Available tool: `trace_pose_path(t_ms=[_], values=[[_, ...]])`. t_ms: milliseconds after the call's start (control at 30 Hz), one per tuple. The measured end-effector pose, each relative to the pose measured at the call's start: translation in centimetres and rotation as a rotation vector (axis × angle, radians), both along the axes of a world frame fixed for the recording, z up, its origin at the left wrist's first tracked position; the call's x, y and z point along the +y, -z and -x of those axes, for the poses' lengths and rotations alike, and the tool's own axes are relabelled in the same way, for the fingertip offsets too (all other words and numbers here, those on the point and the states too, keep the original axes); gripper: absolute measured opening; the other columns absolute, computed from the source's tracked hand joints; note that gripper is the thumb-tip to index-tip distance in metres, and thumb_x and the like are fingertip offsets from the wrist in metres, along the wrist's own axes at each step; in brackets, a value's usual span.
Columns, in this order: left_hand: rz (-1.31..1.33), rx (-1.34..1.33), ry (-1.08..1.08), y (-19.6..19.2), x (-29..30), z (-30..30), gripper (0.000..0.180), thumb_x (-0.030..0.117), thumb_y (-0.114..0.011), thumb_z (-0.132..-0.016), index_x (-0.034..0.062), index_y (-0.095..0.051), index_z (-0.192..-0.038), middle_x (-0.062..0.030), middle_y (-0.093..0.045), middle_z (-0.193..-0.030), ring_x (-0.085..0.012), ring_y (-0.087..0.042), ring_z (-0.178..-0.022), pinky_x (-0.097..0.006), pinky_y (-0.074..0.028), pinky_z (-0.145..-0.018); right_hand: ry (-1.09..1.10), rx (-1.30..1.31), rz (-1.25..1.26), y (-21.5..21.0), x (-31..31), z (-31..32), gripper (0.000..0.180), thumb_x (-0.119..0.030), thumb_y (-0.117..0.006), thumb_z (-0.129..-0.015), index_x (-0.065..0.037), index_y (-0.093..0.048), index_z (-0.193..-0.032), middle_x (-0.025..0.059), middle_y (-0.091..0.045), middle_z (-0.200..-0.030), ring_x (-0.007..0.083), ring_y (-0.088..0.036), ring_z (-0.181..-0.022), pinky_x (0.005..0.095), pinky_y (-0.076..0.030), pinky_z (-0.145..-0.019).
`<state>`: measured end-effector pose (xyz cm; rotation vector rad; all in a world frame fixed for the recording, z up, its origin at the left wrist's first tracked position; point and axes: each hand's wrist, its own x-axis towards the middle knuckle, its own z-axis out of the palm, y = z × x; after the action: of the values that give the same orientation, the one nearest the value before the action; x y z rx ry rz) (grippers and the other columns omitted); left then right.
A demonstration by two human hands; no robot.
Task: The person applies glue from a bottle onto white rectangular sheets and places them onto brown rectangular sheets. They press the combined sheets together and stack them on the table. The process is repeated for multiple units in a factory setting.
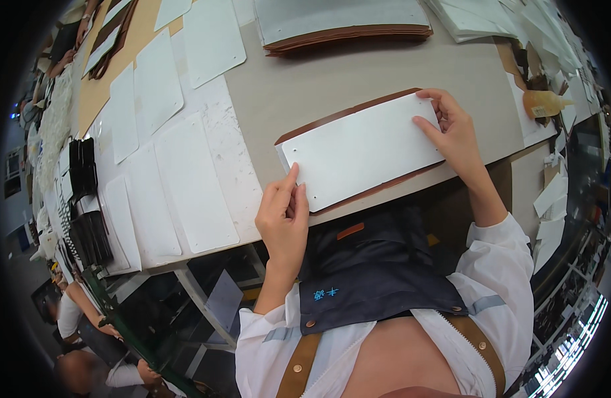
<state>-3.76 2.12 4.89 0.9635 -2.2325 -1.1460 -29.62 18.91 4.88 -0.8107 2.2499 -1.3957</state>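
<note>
White rectangular sheet (362,151) overlies a brown flat panel (345,117); half-curled left hand (281,211) and right hand (455,136) touch its left and right ends, grips unclear.

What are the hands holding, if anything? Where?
A white panel, touched at its short ends: left hand at the left, right hand near the upper right corner. Whether they grip can't be told.

Surface (484,69): one. Near edge: white panel (362,149), one, over brown backing (348,114), layers uncountable. Far edge: white-topped brown stack (345,28), one, leaves too tight to count. Left side: loose white panels (194,182), at least six. Left edge: black stacks (83,166), two. Right edge: yellow bottle (543,104), one.
</note>
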Motion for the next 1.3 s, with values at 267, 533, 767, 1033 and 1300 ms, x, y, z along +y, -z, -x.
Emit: trace_pose_path(t_ms=[267,533,767,1033,1300], values=[[0.024,-0.037,0.018,-0.1,-0.1,0.1,0.036,-0.004,-0.069,-0.091,0.0041,-0.072,-0.126,-0.0040,-0.060,-0.082,-0.0084,-0.049,-0.062,-0.024,-0.042,-0.057,-0.006,0.008,-0.020,-0.3,0.1,0.0,0.035,-0.001,-0.074,-0.088,-0.004,-0.064,-0.121,-0.0022,-0.054,-0.088,0.0064,-0.049,-0.077,0.0207,-0.047,-0.070],[0.020,-0.083,0.021,-0.5,-0.1,0.2,0.037,-0.003,-0.068,-0.091,0.0069,-0.072,-0.126,-0.0011,-0.057,-0.080,-0.0074,-0.045,-0.064,-0.023,-0.038,-0.058,-0.012,0.060,-0.085,-1.5,0.9,0.4,0.039,-0.003,-0.074,-0.087,-0.008,-0.065,-0.124,-0.0011,-0.051,-0.079,0.0080,-0.047,-0.069,0.0228,-0.046,-0.065],[0.017,-0.106,0.022,-0.3,-0.2,0.0,0.038,-0.003,-0.068,-0.091,0.0069,-0.072,-0.127,-0.0004,-0.058,-0.084,-0.0072,-0.045,-0.067,-0.022,-0.039,-0.059,0.004,0.119,-0.154,-1.5,1.0,0.3,0.028,-0.001,-0.072,-0.087,-0.005,-0.068,-0.114,0.0028,-0.052,-0.076,0.0117,-0.049,-0.065,0.0270,-0.046,-0.063],[0.049,-0.081,0.032,-0.2,-0.1,0.2,0.041,-0.006,-0.067,-0.090,0.0070,-0.072,-0.127,-0.0030,-0.057,-0.083,-0.0093,-0.046,-0.062,-0.025,-0.040,-0.057,-0.006,0.162,-0.132,-1.4,1.1,0.4,0.024,0.000,-0.072,-0.085,-0.002,-0.070,-0.109,0.0041,-0.052,-0.074,0.0148,-0.049,-0.063,0.0305,-0.046,-0.063],[0.051,-0.082,0.027,-0.2,-0.1,0.1,0.041,-0.006,-0.067,-0.090,0.0075,-0.071,-0.128,-0.0029,-0.057,-0.082,-0.0096,-0.046,-0.063,-0.025,-0.040,-0.058,-0.035,0.207,-0.178,-1.1,1.2,0.5,0.028,0.003,-0.073,-0.085,-0.003,-0.070,-0.112,0.0020,-0.054,-0.080,0.0099,-0.049,-0.066,0.0251,-0.046,-0.063]])
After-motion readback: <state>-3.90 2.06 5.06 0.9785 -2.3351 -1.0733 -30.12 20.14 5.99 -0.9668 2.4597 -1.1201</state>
